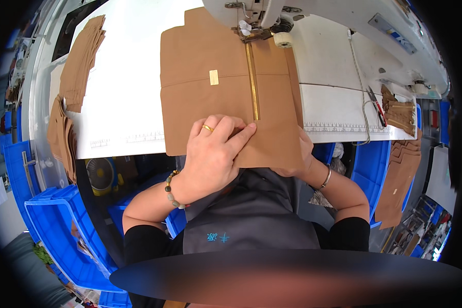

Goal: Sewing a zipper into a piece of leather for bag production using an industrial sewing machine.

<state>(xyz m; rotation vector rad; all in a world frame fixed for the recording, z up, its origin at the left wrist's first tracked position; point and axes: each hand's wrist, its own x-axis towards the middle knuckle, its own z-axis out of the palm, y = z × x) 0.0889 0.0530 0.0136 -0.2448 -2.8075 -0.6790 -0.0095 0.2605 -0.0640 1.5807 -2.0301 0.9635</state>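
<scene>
- While the brown fabric panel [200,110] lies on the white table [126,97] with its near edge hanging over the front, both hands are at its lower part
- The left hand [213,151] rests on top of the panel, back upward and fingers bent, with one fingertip touching just beside the near end of the gold zipper [252,84]; whether it pinches the cloth or only presses on it, one cannot tell
- The right hand [307,151] is at the panel's lower right edge, its fingers partly hidden by the cloth, so how tightly they close cannot be told
- Most of the panel stretches beyond the grip, away from the person, and the zipper's far end reaches the presser foot [251,36] of the sewing machine [264,18]
- A small pale yellow patch [214,77] sits on the panel, left of the zipper and beyond the left hand
- Stacked brown pieces [82,64] lie at the table's left, well apart from both hands, and red-handled scissors [377,109] lie at the right
</scene>
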